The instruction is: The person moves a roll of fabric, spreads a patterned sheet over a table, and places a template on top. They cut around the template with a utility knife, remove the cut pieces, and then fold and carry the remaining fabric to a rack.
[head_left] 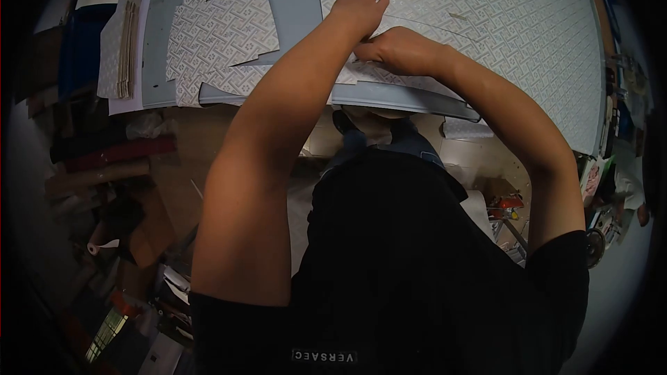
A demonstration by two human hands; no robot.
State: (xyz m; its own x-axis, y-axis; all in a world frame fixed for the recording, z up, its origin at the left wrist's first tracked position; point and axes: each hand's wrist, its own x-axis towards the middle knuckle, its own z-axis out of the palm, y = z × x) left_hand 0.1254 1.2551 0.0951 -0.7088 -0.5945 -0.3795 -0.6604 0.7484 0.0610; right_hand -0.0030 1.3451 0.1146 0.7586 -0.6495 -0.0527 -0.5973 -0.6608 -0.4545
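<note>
My left hand (361, 10) lies on a white, silver-patterned sheet (486, 14), fingers apart and pressed to its surface. Just below and to the right, my right hand (397, 50) is closed low over the sheet, its fingertips close to my left wrist; what it grips is hidden. Left of my hands the sheet has a large four-sided opening (295, 10) and a small triangular one, with the grey table surface showing through. Cut edges and pointed flaps of the sheet lie near the table's front edge.
The grey table's front edge (417, 99) runs close to my body. Stacked patterned pieces (125, 55) hang at the table's left side. Rolls and scraps (121, 156) lie at the lower left. An orange tool (509, 203) sits among items at the lower right.
</note>
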